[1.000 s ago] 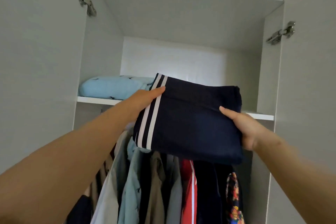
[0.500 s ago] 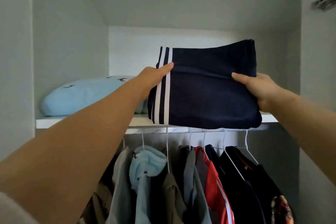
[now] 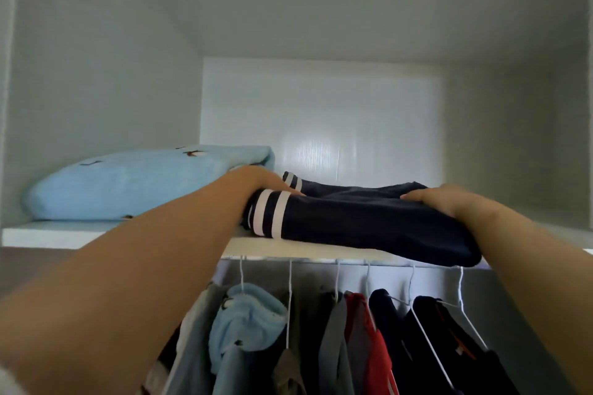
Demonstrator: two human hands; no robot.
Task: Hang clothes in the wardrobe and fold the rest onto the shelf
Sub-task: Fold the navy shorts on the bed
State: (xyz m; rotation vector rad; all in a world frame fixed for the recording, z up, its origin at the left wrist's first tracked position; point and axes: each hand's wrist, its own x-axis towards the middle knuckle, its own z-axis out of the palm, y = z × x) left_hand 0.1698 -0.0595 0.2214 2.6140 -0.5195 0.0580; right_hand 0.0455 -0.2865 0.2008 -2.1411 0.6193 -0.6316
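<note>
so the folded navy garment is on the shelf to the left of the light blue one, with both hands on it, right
Not quite. The head view shows the navy garment to the right of the light blue one, not the left. The rest holds: it is on the shelf, with the left hand and the right hand on it.

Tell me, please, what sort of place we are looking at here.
Most likely the inside of a clothes wardrobe: garments hang on hangers from a rail, and the white shelf above bears a folded light blue item and the folded navy garment that the left hand and right hand hold.
</note>
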